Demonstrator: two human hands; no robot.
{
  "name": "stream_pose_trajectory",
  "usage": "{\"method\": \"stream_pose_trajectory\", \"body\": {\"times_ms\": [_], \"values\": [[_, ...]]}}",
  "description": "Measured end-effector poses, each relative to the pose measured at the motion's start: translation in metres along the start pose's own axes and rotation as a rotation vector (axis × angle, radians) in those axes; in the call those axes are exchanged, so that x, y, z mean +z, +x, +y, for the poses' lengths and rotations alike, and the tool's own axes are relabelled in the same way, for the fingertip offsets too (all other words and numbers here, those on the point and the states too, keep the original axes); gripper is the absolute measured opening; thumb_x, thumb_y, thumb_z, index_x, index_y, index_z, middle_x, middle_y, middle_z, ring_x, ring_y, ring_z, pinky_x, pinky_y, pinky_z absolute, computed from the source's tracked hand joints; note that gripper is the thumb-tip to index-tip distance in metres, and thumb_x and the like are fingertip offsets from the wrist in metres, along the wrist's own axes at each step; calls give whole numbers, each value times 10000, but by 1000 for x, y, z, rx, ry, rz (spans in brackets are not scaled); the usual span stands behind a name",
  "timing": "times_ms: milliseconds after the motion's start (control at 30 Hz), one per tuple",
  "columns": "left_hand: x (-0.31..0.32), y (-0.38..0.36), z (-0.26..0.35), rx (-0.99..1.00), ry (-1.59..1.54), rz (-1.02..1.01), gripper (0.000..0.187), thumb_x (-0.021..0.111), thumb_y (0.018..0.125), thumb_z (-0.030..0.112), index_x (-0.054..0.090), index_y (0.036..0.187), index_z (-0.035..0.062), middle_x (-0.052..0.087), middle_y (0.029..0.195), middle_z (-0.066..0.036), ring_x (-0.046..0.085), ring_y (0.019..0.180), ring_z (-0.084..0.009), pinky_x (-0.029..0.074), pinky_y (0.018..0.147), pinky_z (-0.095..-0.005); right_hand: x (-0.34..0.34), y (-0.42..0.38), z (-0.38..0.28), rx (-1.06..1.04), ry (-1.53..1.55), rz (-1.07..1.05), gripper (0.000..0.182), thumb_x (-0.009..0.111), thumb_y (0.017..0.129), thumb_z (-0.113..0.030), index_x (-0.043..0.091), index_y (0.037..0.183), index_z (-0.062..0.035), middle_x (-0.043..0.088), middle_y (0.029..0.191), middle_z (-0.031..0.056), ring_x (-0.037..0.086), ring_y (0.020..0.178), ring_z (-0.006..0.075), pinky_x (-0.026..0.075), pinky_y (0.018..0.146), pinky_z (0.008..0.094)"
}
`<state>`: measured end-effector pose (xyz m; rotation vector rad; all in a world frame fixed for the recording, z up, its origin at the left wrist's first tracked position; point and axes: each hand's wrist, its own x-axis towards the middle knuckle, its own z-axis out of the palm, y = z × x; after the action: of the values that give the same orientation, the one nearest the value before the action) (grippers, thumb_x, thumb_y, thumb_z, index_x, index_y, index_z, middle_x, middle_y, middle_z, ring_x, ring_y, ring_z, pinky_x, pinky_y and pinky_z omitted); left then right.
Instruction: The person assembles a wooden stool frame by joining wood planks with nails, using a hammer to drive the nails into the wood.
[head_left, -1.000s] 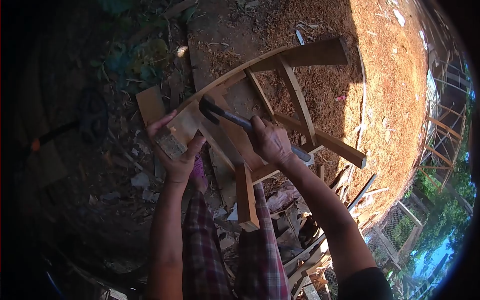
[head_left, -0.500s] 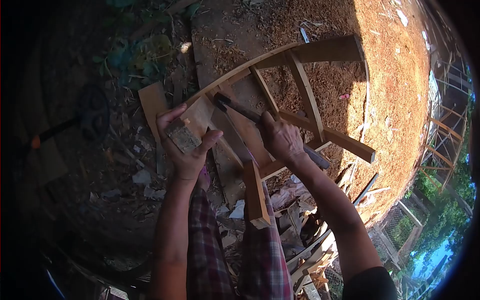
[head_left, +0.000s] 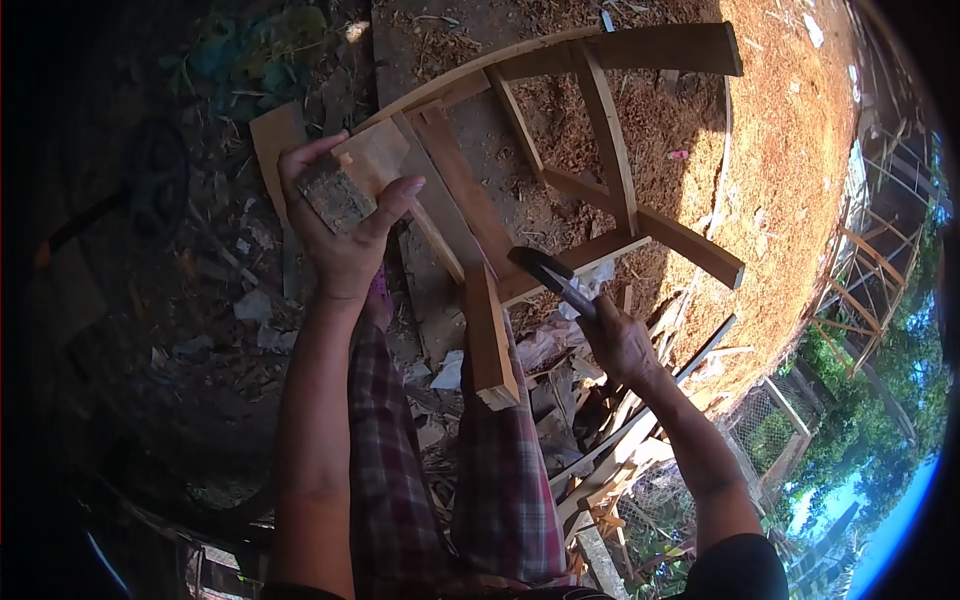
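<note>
Head view: your right hand (head_left: 622, 345) has its fingers closed around the grey handle of a hammer with a dark, curved head (head_left: 560, 275). The hammer lies up and to the left of those fingers. Its long axis slants from the grip at lower right to the head at upper left, so the head points broadly towards your left hand (head_left: 345, 240), though well apart from it. The right hand is plainly the nearer to the hammer.

Your left fingers are spread wide around a rough, grey-brown wooden block (head_left: 340, 195), holding it between thumb and forefinger at the left end of a brown wooden frame with a curved rail and cross slats (head_left: 580, 188). The frame's long axis runs from that end rightward and slightly upward.

The hammer head appears just right of a square-ended brown wooden post (head_left: 490, 340); whether it touches the frame, you cannot tell from this angle.
</note>
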<state>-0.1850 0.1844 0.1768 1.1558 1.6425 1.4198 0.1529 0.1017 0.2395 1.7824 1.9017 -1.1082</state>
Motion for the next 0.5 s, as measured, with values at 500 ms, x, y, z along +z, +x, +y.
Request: {"method": "stream_pose_trajectory", "body": {"times_ms": [500], "values": [[7,-13,1,13,-26,-5,677,907,679,309,465,1116,40,534,1027,-69,578,904,-165,512,786,-320,19,19,-20,53,-99,-14,217,546,963,-273,464,964,-72,626,706,213,622,636,442,459,542,543]]}}
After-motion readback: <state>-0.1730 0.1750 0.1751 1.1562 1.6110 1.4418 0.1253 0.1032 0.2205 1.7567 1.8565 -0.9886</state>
